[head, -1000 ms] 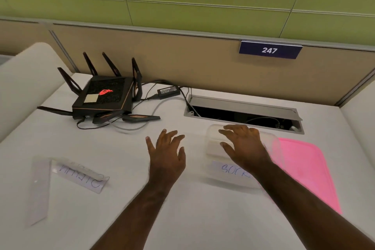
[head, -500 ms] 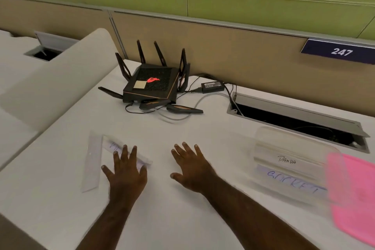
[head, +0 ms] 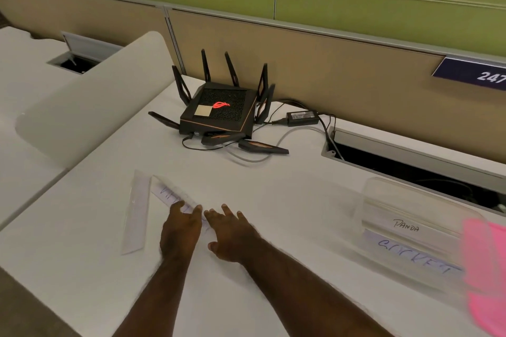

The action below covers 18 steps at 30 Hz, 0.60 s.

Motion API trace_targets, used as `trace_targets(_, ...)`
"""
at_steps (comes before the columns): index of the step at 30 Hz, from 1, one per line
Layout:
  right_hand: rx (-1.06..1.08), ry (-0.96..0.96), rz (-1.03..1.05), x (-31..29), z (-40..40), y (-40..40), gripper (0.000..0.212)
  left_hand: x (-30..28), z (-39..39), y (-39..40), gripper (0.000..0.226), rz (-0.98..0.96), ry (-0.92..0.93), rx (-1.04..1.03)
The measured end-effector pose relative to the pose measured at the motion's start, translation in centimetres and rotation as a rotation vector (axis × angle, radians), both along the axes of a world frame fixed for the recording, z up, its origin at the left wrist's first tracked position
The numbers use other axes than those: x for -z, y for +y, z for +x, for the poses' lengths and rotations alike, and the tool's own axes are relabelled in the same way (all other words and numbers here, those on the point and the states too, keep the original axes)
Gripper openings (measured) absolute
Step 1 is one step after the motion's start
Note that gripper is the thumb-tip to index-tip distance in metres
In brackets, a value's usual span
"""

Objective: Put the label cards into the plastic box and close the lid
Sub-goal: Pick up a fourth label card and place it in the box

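Observation:
A written label card (head: 169, 194) lies on the white desk (head: 287, 200), touching a second, blank-looking card (head: 136, 213) at a corner on its left. My left hand (head: 179, 230) curls its thumb and fingers onto the written card's near end. Beside it, my right hand (head: 232, 235) rests with fingers spread, fingertips at the same card end. The clear plastic box (head: 383, 194) stands open at the right, holding cards marked PANDA (head: 406, 225) and SOCKET (head: 413, 254). Its pink lid (head: 484, 268) lies blurred at the right edge.
A black router (head: 219, 112) with antennas, its power brick (head: 302, 117) and cables sit at the back. An open cable slot (head: 410, 169) runs behind the box. A white divider panel (head: 90, 101) bounds the desk's left side.
My view swung left. The right hand left the box and came over beside the left hand. The left hand's fingers went from flat on the written card to curled on its end.

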State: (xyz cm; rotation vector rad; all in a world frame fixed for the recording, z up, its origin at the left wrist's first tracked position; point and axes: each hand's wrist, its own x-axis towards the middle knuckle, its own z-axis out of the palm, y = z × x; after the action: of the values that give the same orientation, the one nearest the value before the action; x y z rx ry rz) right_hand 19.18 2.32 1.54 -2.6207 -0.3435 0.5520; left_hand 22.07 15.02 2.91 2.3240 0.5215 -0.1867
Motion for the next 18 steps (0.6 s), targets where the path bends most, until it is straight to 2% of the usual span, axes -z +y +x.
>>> trace_targets(3, -0.009, 0.021, 0.025, 0.1, -0.2, 0.0, 0.077, 0.2, 0.4, -0.5, 0.048, -0.218, -0.006, -0.102)
trace_targets(7, -0.034, 0.002, 0.072, 0.5, -0.8, -0.4, 0.083, 0.3, 0.0, -0.1, 0.037, -0.266, 0.012, -0.151)
trace_targets(10, -0.071, -0.102, 0.109, 0.4, -1.5, -0.6, 0.095, -0.6, -0.5, 0.5, 0.03, -0.296, 0.007, -0.145)
trace_targets(13, -0.105, -0.257, 0.093, 0.3, -2.5, -2.6, 0.096, -2.4, -2.1, 0.7, 0.019, -0.37, 0.003, -0.057)
trace_targets(15, 0.055, -0.328, 0.06, 0.7, -5.5, -8.3, 0.095, -3.0, -3.8, -4.0, 0.023, -0.375, 0.115, 0.202)
trace_targets(18, 0.085, -0.399, -0.001, -0.1, -5.4, -12.0, 0.093, -5.8, -4.8, -3.9, 0.029, -0.487, 0.238, 0.387)
